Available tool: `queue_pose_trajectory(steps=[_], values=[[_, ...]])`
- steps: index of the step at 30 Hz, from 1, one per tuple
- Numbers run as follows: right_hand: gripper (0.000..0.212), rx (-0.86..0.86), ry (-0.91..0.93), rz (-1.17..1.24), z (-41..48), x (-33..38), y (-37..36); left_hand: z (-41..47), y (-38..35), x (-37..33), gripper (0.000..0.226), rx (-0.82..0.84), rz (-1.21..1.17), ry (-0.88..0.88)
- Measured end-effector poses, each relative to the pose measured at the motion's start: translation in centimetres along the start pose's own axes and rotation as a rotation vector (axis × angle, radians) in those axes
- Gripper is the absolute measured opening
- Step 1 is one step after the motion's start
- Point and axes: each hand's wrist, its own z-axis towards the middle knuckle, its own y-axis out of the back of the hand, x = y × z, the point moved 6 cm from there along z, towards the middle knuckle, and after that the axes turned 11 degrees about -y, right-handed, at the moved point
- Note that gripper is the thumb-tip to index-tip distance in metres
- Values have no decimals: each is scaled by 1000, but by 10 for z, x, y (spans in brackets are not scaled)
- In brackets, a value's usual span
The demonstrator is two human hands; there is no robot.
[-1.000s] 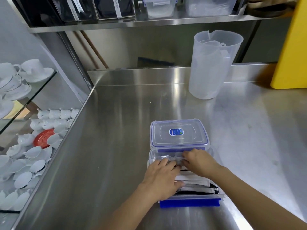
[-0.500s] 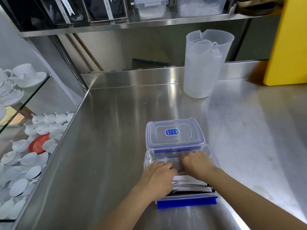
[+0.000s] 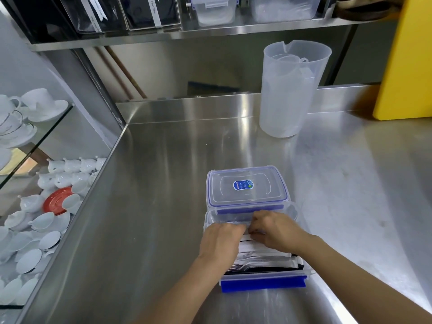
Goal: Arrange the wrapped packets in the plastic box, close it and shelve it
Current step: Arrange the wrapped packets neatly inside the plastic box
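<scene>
A clear plastic box (image 3: pixel 293 210) with a blue front clip (image 3: pixel 263 283) stands open on the steel counter (image 3: pixel 163 206). Its clear lid (image 3: pixel 246 187), blue-rimmed with a blue sticker, lies flat just behind it. Inside the box lie wrapped packets (image 3: pixel 261 260) holding clear plastic cutlery with white and black wrapping. My left hand (image 3: pixel 221 239) and my right hand (image 3: pixel 274 230) are both down in the box, fingers curled onto the packets near its far end, fingertips almost meeting. The packets under my hands are hidden.
A tall translucent jug (image 3: pixel 289 90) stands at the back of the counter, a yellow board (image 3: pixel 406 57) to its right. The shelf (image 3: pixel 187 33) above carries plastic boxes and dark bins. White cups and a red saucer (image 3: pixel 58 201) fill glass shelves at left.
Both hands have stayed in the box, shifting slightly toward its far end and pressing closer together on the packets. The view has drifted a little.
</scene>
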Motion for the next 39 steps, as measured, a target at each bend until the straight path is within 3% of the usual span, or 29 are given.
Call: queue_pose_trajectory(steps=[6,12,18,28,31,34,39], values=[[17,56,7,37,-5,3,5,-3,2,2,26,-80,-32,18],[20,27,-17,-10,-5,-3,1,-15,-10,1,21,106,-43,-112],[25,90,-61,-143,-4,0,-3,-19,-11,3,20,102,-84,-118],[10,95,-106,-72,-6,-1,2,-19,4,3,22,-67,-126,-112],[15,59,-114,-43,-5,-3,9,-16,11,4,6,-142,-49,-83],[20,23,-153,-87,-1,-8,12,-9,10,9,30,-147,9,-59],[23,26,-202,-158,1,-11,6,0,1,7,35,-77,85,-41]])
